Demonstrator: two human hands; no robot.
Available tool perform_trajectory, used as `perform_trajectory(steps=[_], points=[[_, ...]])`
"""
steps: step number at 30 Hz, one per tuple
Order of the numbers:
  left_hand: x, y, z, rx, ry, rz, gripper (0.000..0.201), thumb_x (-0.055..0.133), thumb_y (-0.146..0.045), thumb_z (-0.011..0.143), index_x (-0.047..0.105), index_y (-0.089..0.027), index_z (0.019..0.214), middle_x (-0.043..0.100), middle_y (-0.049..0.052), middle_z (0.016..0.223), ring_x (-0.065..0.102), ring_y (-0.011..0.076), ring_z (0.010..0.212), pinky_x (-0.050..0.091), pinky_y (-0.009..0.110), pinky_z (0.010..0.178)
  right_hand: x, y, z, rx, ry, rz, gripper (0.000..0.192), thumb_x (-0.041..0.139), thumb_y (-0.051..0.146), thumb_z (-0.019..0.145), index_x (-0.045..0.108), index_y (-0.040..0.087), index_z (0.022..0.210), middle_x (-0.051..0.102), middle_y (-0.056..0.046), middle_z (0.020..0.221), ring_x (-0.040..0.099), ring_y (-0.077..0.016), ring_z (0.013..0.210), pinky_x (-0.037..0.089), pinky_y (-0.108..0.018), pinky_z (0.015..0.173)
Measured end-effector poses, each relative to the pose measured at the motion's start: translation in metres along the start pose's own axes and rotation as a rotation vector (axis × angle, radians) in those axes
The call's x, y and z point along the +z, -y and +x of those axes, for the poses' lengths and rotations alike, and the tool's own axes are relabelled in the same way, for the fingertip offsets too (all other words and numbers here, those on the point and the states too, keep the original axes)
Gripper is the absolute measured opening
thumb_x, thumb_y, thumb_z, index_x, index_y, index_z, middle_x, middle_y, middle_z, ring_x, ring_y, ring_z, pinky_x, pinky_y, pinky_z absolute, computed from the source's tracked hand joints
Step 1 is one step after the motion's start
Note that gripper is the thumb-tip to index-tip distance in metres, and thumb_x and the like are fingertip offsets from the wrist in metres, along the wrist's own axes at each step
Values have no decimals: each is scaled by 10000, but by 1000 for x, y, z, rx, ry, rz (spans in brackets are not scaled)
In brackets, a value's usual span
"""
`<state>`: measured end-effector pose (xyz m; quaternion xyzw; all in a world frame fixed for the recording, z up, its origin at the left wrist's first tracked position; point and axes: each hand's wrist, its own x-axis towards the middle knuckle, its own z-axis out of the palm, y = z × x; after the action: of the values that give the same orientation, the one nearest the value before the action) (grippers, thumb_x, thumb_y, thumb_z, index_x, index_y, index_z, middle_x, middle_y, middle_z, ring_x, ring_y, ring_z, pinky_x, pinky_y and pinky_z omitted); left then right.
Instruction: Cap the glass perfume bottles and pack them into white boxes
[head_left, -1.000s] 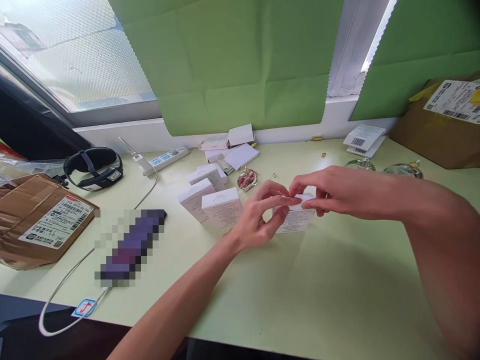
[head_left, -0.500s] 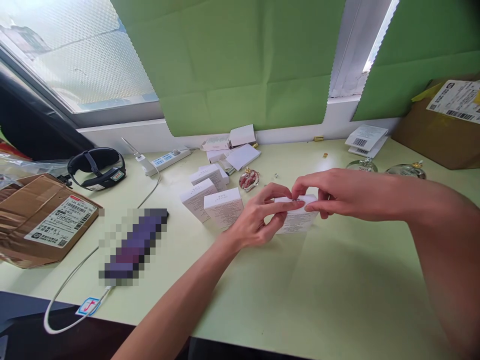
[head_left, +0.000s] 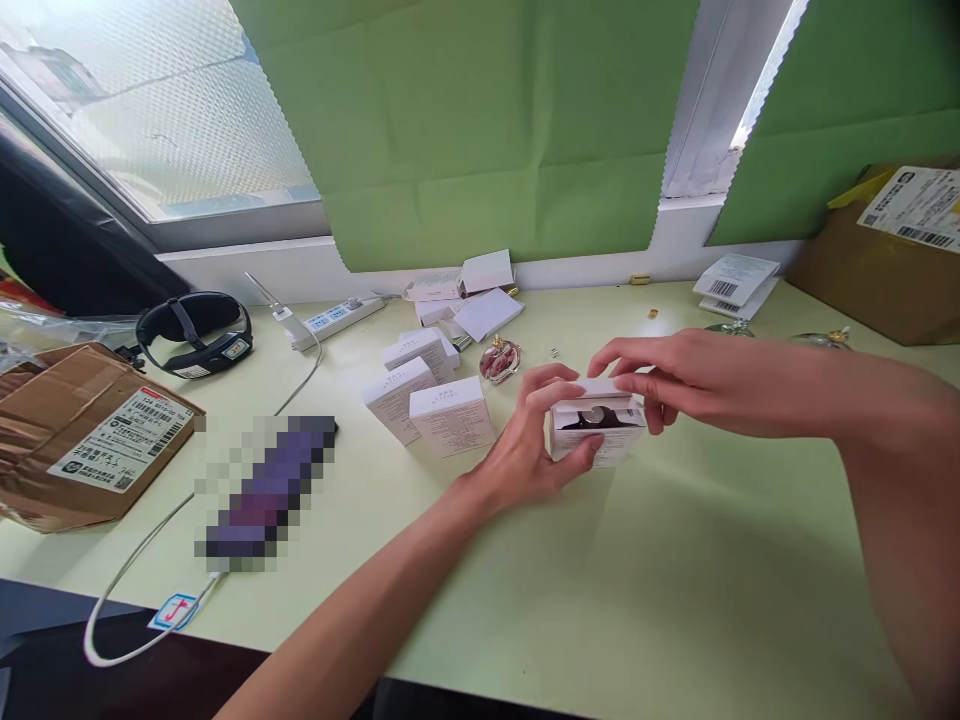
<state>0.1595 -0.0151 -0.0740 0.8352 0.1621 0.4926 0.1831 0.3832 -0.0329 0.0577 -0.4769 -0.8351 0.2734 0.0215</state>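
Head view: a pale green table under a window, seen from above the person's two bare arms.
Far left: a brown cardboard parcel with a printed label lies at the table's left edge.
Behind the parcel: a black headband rests on the table, well apart from the hands.
Left of centre: a blurred dark purple object lies beside a white cable that loops to the near edge.
Far centre-left: a white power strip lies near the wall.
Centre: closed white boxes stand in a cluster just left of the hands, with more white boxes and cards further back.
Behind the cluster: a small glass bottle with red inside stands near the hands.
Left hand: curled around the left end and underside of a small white box, gripping it.
Small white box: held just above the table at the centre, its near end open, something dark showing inside.
Right hand: fingers pinched on the box's top flap, reaching in from the right.
Far right: a brown carton with a shipping label stands by the wall.
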Motion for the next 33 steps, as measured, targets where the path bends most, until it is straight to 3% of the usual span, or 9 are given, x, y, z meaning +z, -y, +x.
perform_trajectory(steps=[3,7,13,17,24,33], points=[[1,-3,0,75,-6,52,439,702,-181,856,448,-279,1201,361,109,1362,460,263,1320,539,478,993,-2,-2,0,0,-27,-4,340,372,468,1009,626,326,1183,737,-5,837,671,-190,738,400,-273,626],[-1,-11,0,24,52,136,263,680,-173,878,533,-234,1087,346,121,1376,489,266,1302,541,464,1005,-2,-1,1,12,-8,16,392,386,546,993,629,342,1223,744,-11,873,682,-205,764,421,-280,632],[-1,-12,2,47,14,189,230,674,-149,892,564,-217,1082,384,121,1349,467,261,1342,523,476,1050,-1,0,2,-14,4,69,424,435,562,965,653,344,1255,759,-27,985,694,-227,802,448,-306,654],[-3,-11,3,87,-10,228,221,699,-158,879,580,-207,1058,400,118,1327,468,264,1345,517,482,1066,0,1,2,-13,33,87,437,445,561,959,649,333,1271,760,-27,948,698,-228,802,459,-309,665],[-8,-21,10,242,-79,484,189,746,-182,848,613,-214,980,518,87,1241,499,276,1300,471,510,1093,1,2,3,-5,80,88,448,463,598,942,640,347,1267,763,-17,977,703,-226,823,461,-297,654],[-7,-22,12,234,-68,460,188,739,-199,859,617,-212,1001,579,85,1197,556,262,1241,510,459,1002,1,0,4,-6,81,91,483,509,606,907,633,328,1282,762,-21,931,695,-226,799,452,-293,636]])
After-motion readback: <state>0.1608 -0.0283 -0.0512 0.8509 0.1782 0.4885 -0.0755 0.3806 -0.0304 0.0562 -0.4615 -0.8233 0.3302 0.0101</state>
